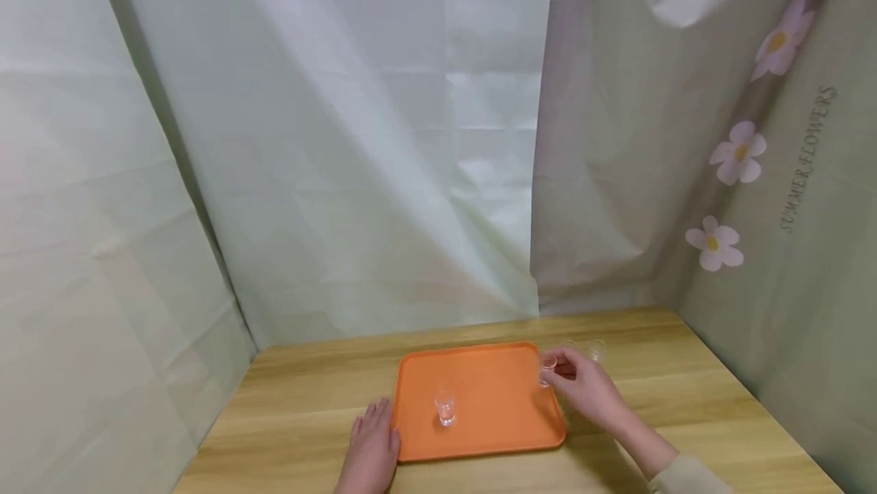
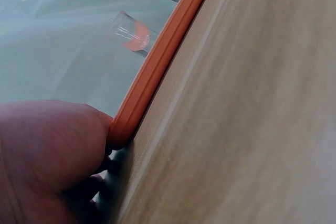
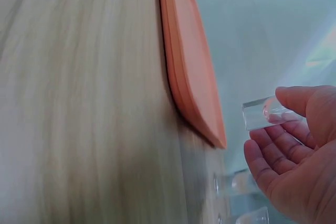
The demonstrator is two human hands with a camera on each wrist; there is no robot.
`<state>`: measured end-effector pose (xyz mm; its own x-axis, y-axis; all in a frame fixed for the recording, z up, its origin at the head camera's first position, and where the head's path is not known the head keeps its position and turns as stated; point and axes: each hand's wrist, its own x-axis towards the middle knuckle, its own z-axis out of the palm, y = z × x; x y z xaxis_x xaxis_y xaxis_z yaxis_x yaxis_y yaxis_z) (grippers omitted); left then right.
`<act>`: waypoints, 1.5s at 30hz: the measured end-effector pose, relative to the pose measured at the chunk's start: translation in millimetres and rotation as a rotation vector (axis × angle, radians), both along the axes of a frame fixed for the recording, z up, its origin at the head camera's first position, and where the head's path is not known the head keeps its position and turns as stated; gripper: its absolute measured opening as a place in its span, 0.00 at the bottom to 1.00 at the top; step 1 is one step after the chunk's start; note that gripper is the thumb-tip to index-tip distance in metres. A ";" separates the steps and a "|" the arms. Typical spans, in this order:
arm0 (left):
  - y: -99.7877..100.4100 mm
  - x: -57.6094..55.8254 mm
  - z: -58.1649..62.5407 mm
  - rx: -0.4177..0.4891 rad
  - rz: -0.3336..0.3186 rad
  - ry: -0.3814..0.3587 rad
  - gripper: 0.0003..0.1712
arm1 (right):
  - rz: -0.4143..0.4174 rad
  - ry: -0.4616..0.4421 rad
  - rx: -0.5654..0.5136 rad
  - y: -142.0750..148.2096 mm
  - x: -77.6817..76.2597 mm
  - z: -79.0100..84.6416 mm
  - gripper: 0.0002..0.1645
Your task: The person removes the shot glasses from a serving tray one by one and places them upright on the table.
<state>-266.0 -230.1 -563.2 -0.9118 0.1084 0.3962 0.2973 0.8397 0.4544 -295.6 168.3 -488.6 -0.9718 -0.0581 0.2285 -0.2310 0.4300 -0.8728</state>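
My right hand (image 1: 582,386) pinches a small clear shot glass (image 1: 547,372) between thumb and fingers above the right rim of an orange tray (image 1: 493,380). In the right wrist view, the held shot glass (image 3: 257,114) is clear of the table. Another shot glass (image 1: 445,409) stands upright on the left part of the tray. My left hand (image 1: 372,444) rests at the tray's left front corner, its fingers extended along the side. The left wrist view has the thumb side of that hand (image 2: 52,150) against the tray's orange rim (image 2: 157,56).
Two more shot glasses stand on the wooden table (image 1: 308,410) behind my right hand; one glass (image 1: 597,350) shows plainly, the other (image 1: 569,344) only in part. A pale curtain (image 1: 329,174) hangs along the table's back, with more fabric at both sides.
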 end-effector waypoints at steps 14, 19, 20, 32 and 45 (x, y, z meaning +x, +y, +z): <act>5.5 4.0 26.9 -0.060 0.021 -0.137 0.29 | -0.039 0.031 0.104 31.6 1.5 -2.1 0.18; 4.8 3.9 25.7 -0.060 0.014 -0.134 0.29 | -0.043 0.009 0.124 38.4 2.6 -4.5 0.18; 4.6 3.8 25.5 -0.061 0.014 -0.137 0.29 | -0.047 0.008 0.131 39.6 2.5 -5.4 0.18; 3.5 4.3 20.8 -0.039 0.018 -0.114 0.28 | -0.053 -0.009 0.137 49.3 4.6 -17.8 0.17; 2.5 4.9 14.8 0.004 0.011 -0.098 0.27 | -0.074 -0.036 0.154 52.2 5.4 -22.4 0.21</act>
<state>-261.1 -227.6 -548.4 -0.9472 0.0967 0.3057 0.2421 0.8407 0.4843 -290.2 220.5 -511.0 -0.9821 -0.0182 0.1876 -0.1639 0.5737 -0.8025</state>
